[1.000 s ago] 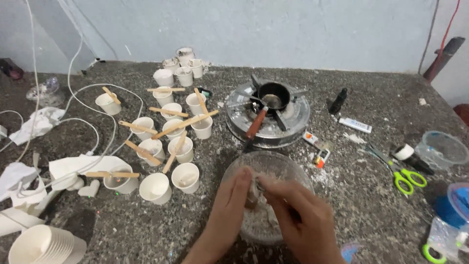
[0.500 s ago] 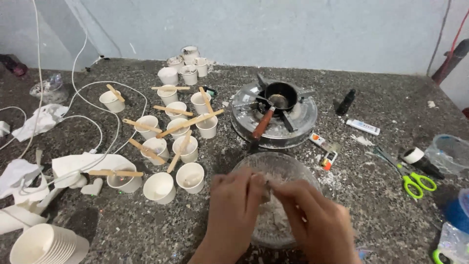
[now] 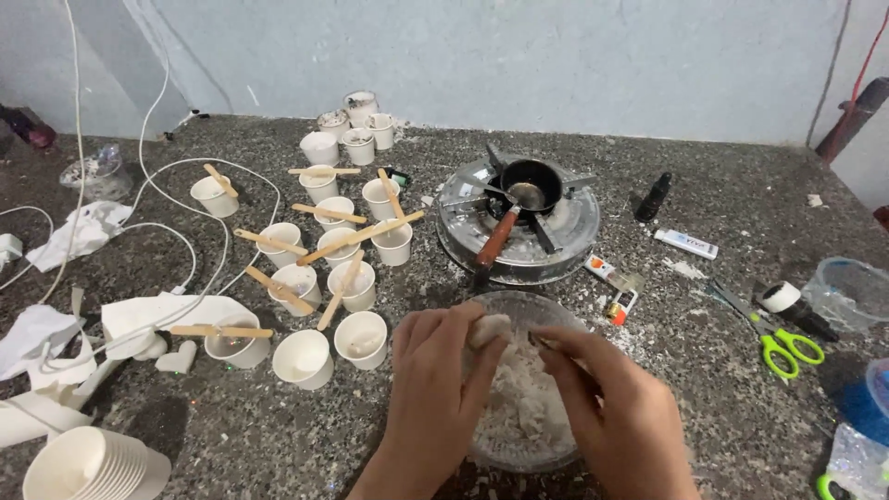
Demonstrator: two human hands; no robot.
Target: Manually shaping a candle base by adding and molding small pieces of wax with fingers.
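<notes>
A clear glass bowl [image 3: 519, 310] full of white wax chunks [image 3: 523, 398] sits on the speckled stone counter in front of me. My left hand [image 3: 435, 389] is over the bowl and pinches a pale wax lump [image 3: 489, 326] between thumb and fingers. My right hand [image 3: 616, 407] is beside it over the bowl's right half, fingers curled into the chunks and touching the lump's side. Just behind the bowl stands a round metal stove [image 3: 519, 222] with a small black pan [image 3: 530, 185] and its brown handle pointing toward me.
Several small white cups [image 3: 338, 241] with wooden sticks across them stand to the left. A stack of paper cups [image 3: 88, 468] sits at the bottom left, with white cables and crumpled paper [image 3: 79, 231]. Green scissors [image 3: 782, 343], tape roll [image 3: 781, 296] and a plastic tub [image 3: 852, 292] lie right.
The view has shifted slightly. Both hands stay over the bowl; my left hand has lifted a wax lump at the bowl's far rim and my right fingers have closed in on it.
</notes>
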